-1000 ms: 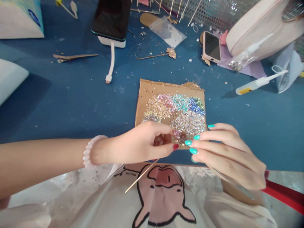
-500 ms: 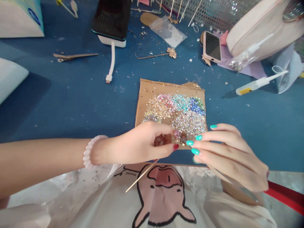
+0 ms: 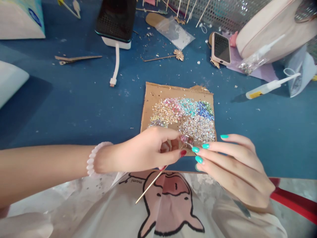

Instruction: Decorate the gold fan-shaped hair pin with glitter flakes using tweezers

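My left hand (image 3: 146, 150), wearing a pale beaded bracelet (image 3: 92, 160), is closed around a thin hair stick (image 3: 151, 185). The stick slants down toward the apron, and its small ornament (image 3: 186, 139) with pinkish stones shows past my fingertips. My right hand (image 3: 235, 168) pinches a pair of tweezers (image 3: 241, 208); their back end sticks out below the palm and their tips meet the ornament. Whether a stone sits in the tips is too small to tell. Under both hands lies a cardboard piece (image 3: 155, 92) covered with rhinestones (image 3: 198, 127) sorted by colour.
Beyond the cardboard lie another hair stick (image 3: 178, 55), a metal hair clip (image 3: 79, 59), a large phone (image 3: 116, 19) on a white block with a cable, and a small pink phone (image 3: 221, 49). A glue bottle (image 3: 260, 92) rests at right. A tissue box (image 3: 22, 19) stands at far left.
My right hand has shifted a little left, bringing the tweezers' tips over the ornament. The hair stick's lower end has swung slightly right; my left hand stays nearly still.
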Available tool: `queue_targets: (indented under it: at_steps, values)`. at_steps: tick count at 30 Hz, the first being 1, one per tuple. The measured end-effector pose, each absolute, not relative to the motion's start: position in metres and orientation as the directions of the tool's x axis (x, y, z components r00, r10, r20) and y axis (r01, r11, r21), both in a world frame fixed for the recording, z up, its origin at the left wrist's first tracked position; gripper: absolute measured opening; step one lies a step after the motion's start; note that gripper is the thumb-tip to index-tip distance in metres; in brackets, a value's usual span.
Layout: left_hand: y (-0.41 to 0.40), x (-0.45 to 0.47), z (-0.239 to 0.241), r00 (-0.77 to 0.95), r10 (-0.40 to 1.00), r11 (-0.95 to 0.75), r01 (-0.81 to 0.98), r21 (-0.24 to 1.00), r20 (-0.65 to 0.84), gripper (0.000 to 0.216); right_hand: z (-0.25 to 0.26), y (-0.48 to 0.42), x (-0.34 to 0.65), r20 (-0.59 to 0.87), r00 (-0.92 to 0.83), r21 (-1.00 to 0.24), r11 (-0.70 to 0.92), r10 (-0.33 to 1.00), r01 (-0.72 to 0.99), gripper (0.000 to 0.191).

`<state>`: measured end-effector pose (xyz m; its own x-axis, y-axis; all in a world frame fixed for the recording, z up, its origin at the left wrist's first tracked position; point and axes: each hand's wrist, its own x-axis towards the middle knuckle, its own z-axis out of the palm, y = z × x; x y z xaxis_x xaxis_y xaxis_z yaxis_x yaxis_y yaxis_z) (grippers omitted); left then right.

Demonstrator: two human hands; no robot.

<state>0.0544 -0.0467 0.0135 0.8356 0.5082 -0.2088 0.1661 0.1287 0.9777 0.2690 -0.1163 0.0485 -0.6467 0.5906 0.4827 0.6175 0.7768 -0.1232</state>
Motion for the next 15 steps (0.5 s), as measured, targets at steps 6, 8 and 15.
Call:
queue_targets:
  at_steps: [6,8,15]
  values:
    - [-0.0478,0.0548,0.0126,0.830,0.528,0.087,0.155,0.984,-0.177,0.010,0.0459,-0.1210,0.2675,0.484,-0.612,-0.144,0.746,0.626,0.650,0.014]
    - [-0.0482,0.0551,0.0121,0.826,0.538,0.084,0.148,0.985,-0.170,0.011,0.0470,-0.1221,0.2666,0.478,-0.609,-0.142,0.740,0.633,0.658,0.013]
    - [-0.0494,0.0555,0.0121,0.823,0.545,0.087,0.131,0.988,-0.158,0.011,0.0505,-0.1208,0.2693,0.465,-0.615,-0.138,0.739,0.636,0.659,0.013]
